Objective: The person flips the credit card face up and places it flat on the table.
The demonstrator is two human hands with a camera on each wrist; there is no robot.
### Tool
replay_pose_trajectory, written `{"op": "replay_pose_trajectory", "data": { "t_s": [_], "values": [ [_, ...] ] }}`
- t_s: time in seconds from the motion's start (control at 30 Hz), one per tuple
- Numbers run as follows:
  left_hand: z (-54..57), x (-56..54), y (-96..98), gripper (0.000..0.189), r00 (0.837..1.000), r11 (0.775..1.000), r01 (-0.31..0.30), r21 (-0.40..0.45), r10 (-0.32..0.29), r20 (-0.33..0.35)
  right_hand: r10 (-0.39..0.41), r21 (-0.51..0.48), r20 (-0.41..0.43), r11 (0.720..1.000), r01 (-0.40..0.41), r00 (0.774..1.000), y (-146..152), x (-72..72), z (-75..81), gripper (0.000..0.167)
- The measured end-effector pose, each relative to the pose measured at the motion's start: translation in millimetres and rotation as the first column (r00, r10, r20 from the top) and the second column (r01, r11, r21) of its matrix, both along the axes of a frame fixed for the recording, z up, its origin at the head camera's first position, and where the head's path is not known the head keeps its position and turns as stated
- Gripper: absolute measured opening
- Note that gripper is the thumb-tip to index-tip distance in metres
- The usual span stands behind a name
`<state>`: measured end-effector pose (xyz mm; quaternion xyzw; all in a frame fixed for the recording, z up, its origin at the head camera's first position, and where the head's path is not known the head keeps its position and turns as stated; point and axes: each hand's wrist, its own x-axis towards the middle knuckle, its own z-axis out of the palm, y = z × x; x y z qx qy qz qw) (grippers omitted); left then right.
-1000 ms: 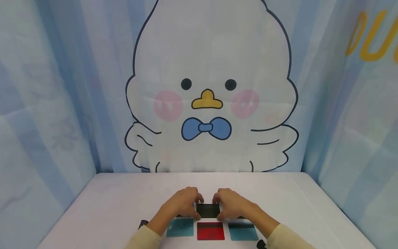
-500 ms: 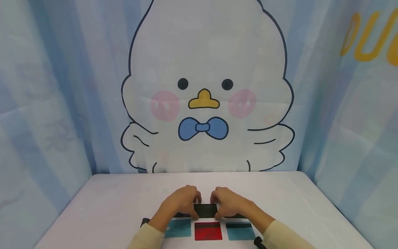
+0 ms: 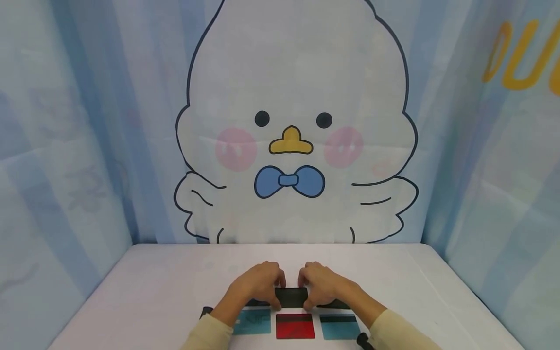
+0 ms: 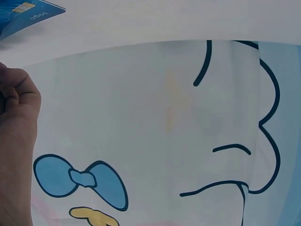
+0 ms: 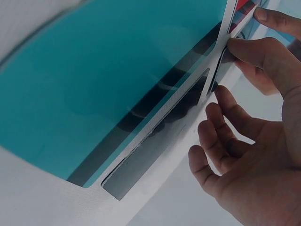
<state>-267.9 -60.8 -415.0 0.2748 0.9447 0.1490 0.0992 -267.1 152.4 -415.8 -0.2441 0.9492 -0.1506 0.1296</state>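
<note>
In the head view my left hand (image 3: pixel 261 284) and right hand (image 3: pixel 323 284) face each other across a dark, flat card (image 3: pixel 291 298) on the white table. Each thumb is at the near side of the card, with the fingers curled at its far side. Seen from the right wrist, my right thumb and index finger (image 5: pixel 251 51) pinch a dark card edge, and the other fingers hang loosely bent. Fingers of the other hand (image 5: pixel 280 22) show beyond it. A bent hand (image 4: pixel 19 92) appears at the left wrist view's edge; its grip is hidden there.
Nearer me lie a teal card (image 3: pixel 255 322), a red card (image 3: pixel 295 326) and another teal card (image 3: pixel 340 327), in a row. Further dark cards (image 3: pixel 334 305) flank the middle one, partly under my hands. A curtain (image 3: pixel 288 214) with a cartoon duck stands behind the table.
The dark middle card's far edge looks slightly tilted up or bent compared with before. Both hands stay at its sides; the whole view shifts a little with the head.
</note>
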Motion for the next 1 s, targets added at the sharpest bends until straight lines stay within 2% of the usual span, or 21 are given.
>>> {"op": "replay_pose_trajectory", "data": {
  "t_s": [0.3,0.6,0.83,1.0],
  "values": [
    [-1.0,-1.7,-0.4,0.039,1.000,1.000,-0.006,0.015,0.005,0.026,-0.011,0.014,-0.018,1.000,0.011,1.000,-2.3,0.7,2.0,0.042],
    [-0.9,-2.3,-0.4,0.040,1.000,1.000,0.003,0.020,-0.004,0.029,-0.008,-0.044,0.022,0.999,0.009,1.000,2.0,4.4,8.9,0.051],
    [-1.2,-3.3,-0.7,0.040,0.999,0.999,-0.002,0.037,0.000,0.049,0.019,-0.029,0.019,0.999,-0.019,1.000,6.8,3.3,7.8,0.048],
    [-0.2,-2.5,-0.3,0.040,0.998,0.999,-0.002,0.043,0.000,0.056,0.029,-0.060,0.039,0.998,-0.027,0.999,8.6,3.5,4.6,0.047]
  ]
}}
